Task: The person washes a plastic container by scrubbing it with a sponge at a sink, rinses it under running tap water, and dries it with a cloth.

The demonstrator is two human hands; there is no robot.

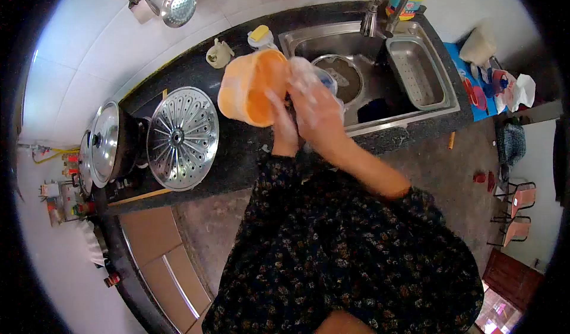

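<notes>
An orange plastic container (234,90), streaked with white suds, is tilted on its side above the dark counter, its opening facing right. My left hand (285,129) grips it, with the thumb at the opening and the other fingers mostly hidden. My right hand (317,105) is closed beside the rim and covered in white foam. Whatever lies under its fingers is hidden by the suds. Behind the right hand, part of a pale bluish round thing (326,81) shows at the sink's edge.
The steel sink (371,123) holds a round metal pan (344,76) and a steel strainer tray (418,76) under the faucet (371,19). A perforated steamer plate (183,138) and a lidded pot (110,144) stand to the left. A yellow sponge (259,33) sits behind.
</notes>
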